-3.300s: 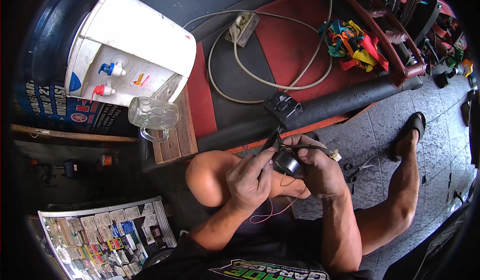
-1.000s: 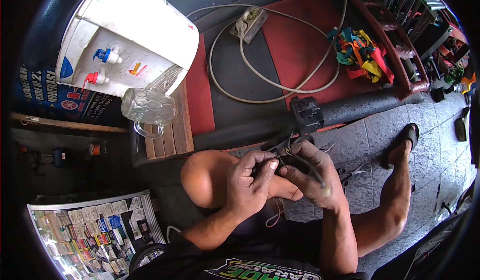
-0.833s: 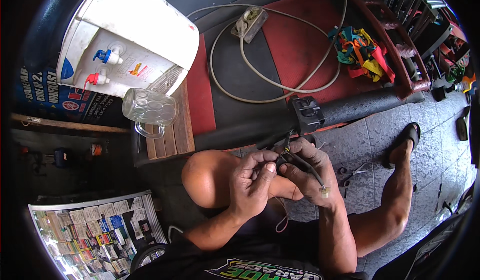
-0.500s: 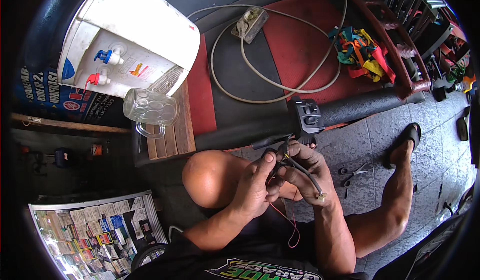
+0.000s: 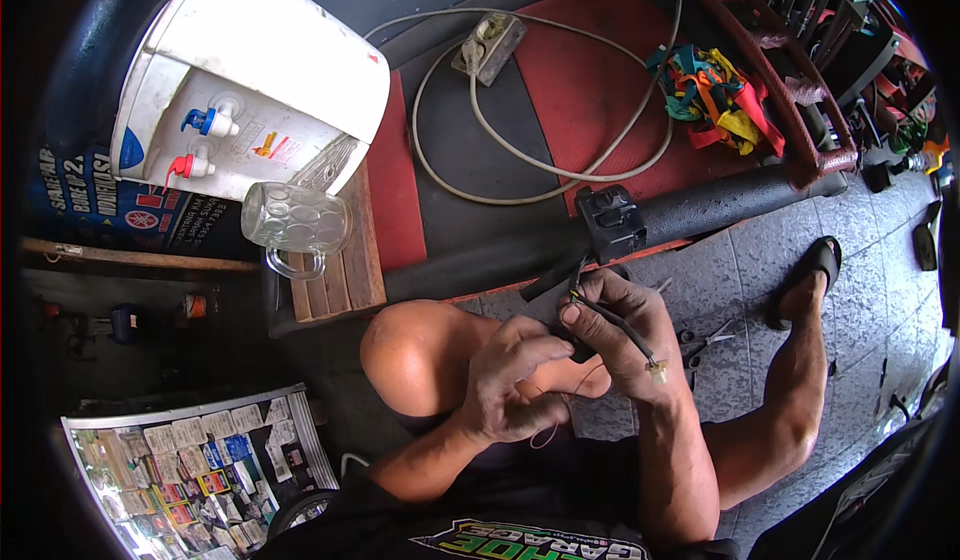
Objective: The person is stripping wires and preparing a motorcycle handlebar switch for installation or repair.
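Note:
My right hand point(image 5: 628, 328) pinches a black-sleeved wiring harness point(image 5: 618, 326) between thumb and fingers. A pale plug connector point(image 5: 657, 370) hangs from the harness's free end, over my wrist. At its other end the harness leads up to a black handlebar switch housing point(image 5: 612, 222), which lies against the padded edge of the bench. Beside it, my left hand point(image 5: 505, 380) is open, thumb spread from the curved fingers. A thin wire point(image 5: 543, 438) loops below that thumb; whether the hand touches it I cannot tell.
A white water dispenser point(image 5: 260, 70) and a glass mug point(image 5: 297, 218) on a wooden crate point(image 5: 340, 285) stand at the left. A power strip point(image 5: 490, 48) with a looped cord and colourful straps point(image 5: 715, 100) lie on the red-and-black bench point(image 5: 600, 60). Scissors point(image 5: 708, 342) rest on the tiled floor.
My left hand has come off the harness, moved down and opened. The right hand keeps its hold, and the connector has swung slightly down and right.

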